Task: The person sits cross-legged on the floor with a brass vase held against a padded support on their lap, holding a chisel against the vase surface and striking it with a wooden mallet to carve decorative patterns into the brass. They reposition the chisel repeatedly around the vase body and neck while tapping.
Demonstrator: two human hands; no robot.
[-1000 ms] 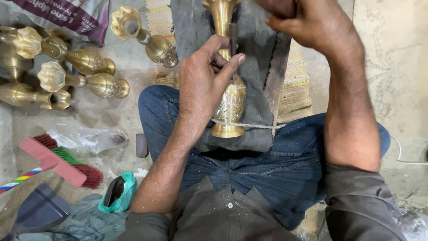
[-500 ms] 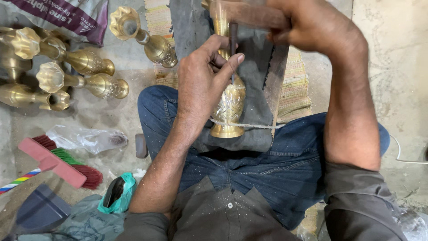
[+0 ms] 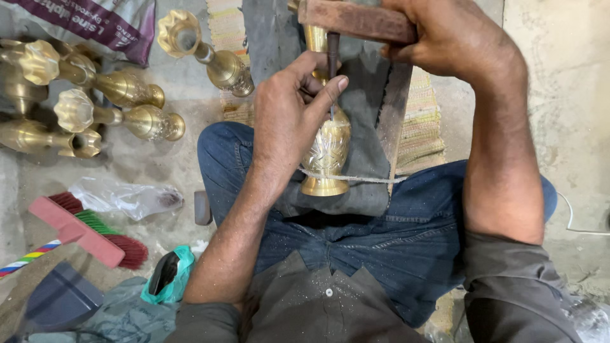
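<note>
Fingers of your left hand [image 3: 289,111] pinch a dark chisel [image 3: 332,60] upright against the brass vase [image 3: 327,149] lying just beneath them; your right hand [image 3: 448,35] curls tight round a wooden mallet [image 3: 356,20] touching the chisel's top.

On the dusty concrete floor [image 3: 152,171] lie several brass vases [image 3: 121,121], a red-bristled brush [image 3: 89,232], a crumpled plastic bag [image 3: 124,197] and a striped woven mat [image 3: 422,127].

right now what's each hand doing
Left hand: closed on a thin chisel set against the brass vase.
Right hand: closed on a wooden block.
</note>
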